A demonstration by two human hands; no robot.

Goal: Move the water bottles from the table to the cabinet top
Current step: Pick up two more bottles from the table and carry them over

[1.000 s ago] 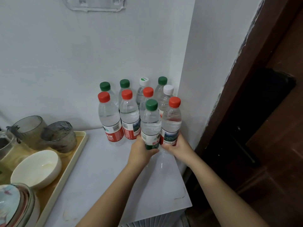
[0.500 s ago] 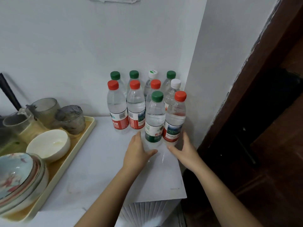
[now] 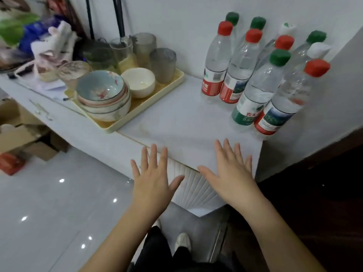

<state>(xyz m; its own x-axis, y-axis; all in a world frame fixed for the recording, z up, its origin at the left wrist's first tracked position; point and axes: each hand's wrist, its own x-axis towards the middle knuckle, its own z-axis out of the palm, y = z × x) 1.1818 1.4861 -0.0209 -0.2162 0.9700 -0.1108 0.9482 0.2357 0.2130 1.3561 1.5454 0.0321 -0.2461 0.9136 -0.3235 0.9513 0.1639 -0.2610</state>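
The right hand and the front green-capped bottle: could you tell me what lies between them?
Only bare cabinet top separates the right hand from the bottle, in the head view.

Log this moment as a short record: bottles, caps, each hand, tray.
bottles: ten clear plastic water bottles, standing clustered in the corner on the white cabinet top
caps: four green, four red, two white
left hand: spread open, holding nothing, over the cabinet's front edge
right hand: spread open, holding nothing, apart from the bottles
tray: cream rectangular tray left of the bottles, carrying stacked bowls and glasses
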